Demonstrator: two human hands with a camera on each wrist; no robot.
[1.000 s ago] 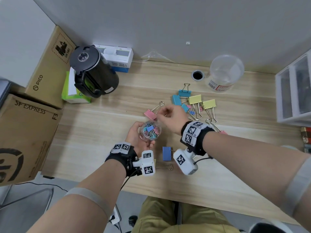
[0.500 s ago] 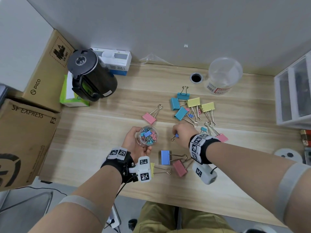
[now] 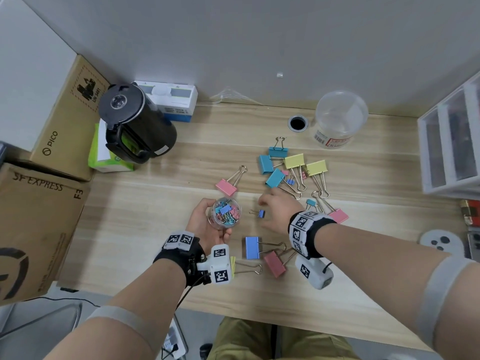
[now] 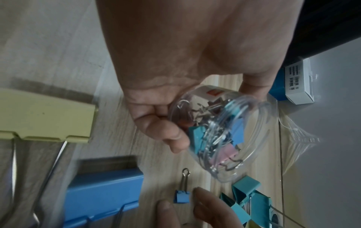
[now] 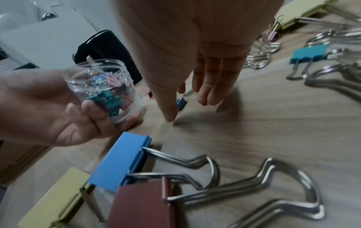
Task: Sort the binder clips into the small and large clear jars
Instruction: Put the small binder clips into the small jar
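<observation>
My left hand (image 3: 205,224) grips the small clear jar (image 3: 225,213), tilted and holding several small coloured clips (image 4: 220,131). A small blue binder clip (image 3: 261,213) lies on the wooden table just right of the jar. My right hand (image 5: 187,109) hovers over it with straight fingers, thumb on one side and fingertips (image 4: 203,195) on the other, holding nothing. The large clear jar (image 3: 340,120) stands upright at the back right with no clips visible in it. Large teal, yellow and pink clips (image 3: 293,162) lie scattered behind my right hand.
A large blue clip (image 3: 252,247), a large pink one (image 3: 274,263) and a yellow one (image 3: 232,263) lie near the front edge between my wrists. A black kettle (image 3: 137,126) and cardboard boxes (image 3: 39,224) stand left; a white drawer unit (image 3: 452,146) stands right.
My right hand came away from above the small jar, down and right to the small blue clip, and its fingers have spread open. The left hand kept the jar nearly still.
</observation>
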